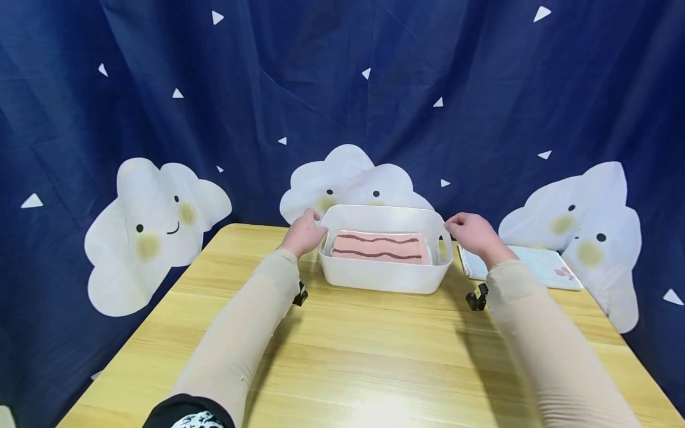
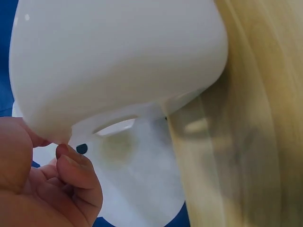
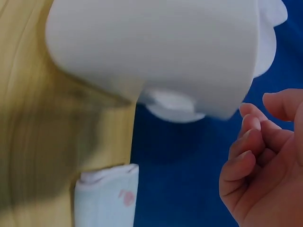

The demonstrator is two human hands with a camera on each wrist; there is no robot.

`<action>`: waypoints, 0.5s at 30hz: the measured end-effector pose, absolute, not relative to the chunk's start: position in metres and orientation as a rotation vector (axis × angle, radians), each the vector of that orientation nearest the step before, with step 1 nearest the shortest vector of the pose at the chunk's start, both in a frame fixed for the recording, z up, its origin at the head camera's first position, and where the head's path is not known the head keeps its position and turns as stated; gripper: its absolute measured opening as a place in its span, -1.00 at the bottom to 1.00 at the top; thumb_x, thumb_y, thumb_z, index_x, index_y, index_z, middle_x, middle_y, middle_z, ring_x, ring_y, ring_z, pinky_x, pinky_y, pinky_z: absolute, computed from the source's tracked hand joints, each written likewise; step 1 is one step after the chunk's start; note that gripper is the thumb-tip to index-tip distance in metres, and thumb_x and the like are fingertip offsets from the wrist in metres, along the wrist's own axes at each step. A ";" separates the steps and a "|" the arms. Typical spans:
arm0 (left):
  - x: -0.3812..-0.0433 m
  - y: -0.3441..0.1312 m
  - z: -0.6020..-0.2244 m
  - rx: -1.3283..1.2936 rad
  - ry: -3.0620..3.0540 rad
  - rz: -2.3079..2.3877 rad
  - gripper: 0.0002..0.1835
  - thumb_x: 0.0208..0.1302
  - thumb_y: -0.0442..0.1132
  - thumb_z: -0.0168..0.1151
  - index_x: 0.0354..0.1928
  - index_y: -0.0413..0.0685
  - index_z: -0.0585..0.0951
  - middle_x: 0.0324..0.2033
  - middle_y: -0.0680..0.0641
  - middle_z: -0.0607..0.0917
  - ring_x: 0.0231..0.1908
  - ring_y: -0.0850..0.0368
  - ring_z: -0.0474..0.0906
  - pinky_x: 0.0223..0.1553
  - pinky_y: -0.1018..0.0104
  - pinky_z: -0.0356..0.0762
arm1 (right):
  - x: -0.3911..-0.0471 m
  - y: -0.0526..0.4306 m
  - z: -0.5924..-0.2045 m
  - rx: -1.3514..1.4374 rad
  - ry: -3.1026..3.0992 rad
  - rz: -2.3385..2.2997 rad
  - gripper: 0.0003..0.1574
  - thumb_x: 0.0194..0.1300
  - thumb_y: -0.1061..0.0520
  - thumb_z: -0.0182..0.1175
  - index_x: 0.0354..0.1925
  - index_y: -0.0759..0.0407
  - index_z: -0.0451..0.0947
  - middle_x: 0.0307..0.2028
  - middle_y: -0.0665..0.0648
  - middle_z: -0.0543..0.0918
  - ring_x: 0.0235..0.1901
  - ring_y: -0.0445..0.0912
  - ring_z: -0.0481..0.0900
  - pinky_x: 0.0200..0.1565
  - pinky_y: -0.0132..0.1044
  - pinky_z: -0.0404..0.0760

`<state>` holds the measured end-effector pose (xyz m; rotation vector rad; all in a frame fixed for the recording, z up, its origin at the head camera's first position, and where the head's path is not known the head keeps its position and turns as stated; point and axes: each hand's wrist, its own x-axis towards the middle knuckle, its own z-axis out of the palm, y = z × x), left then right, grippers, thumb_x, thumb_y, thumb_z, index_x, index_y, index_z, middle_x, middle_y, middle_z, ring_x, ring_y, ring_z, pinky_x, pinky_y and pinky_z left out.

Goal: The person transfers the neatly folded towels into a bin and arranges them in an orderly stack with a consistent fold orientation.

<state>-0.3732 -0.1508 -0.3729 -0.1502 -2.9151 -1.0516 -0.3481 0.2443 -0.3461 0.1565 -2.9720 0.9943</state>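
Note:
A white plastic basket [image 1: 380,278] with handle holes in its ends stands at the far side of the wooden table. Inside it lies a folded pink cloth [image 1: 380,247] with dark wavy stripes. At the basket's left end, my left hand [image 1: 304,232] pinches the rim between thumb and fingers; the left wrist view shows the white corner [image 2: 59,135] between them. My right hand [image 1: 475,233] hovers by the right end, its fingertips close to the rim. In the right wrist view its fingers [image 3: 248,142] are loosely curled, thumb apart, with nothing held.
A folded pale blue cloth [image 1: 540,266] with a pink print lies right of the basket, near the table's far right edge. Behind the wooden table [image 1: 364,345] hangs a dark blue curtain [image 1: 321,71] with white clouds and triangles.

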 end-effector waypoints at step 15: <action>-0.375 -0.147 -0.386 -0.093 -2.894 -1.049 -0.65 0.39 -0.19 0.16 0.12 -0.16 0.39 -0.25 -0.19 0.64 -0.24 -0.12 0.53 -0.18 0.10 0.48 | -0.341 0.332 -0.393 0.128 -3.051 0.896 -0.41 0.54 -0.03 -0.07 0.18 0.47 0.40 0.14 0.55 0.47 0.07 0.36 0.46 0.03 0.19 0.45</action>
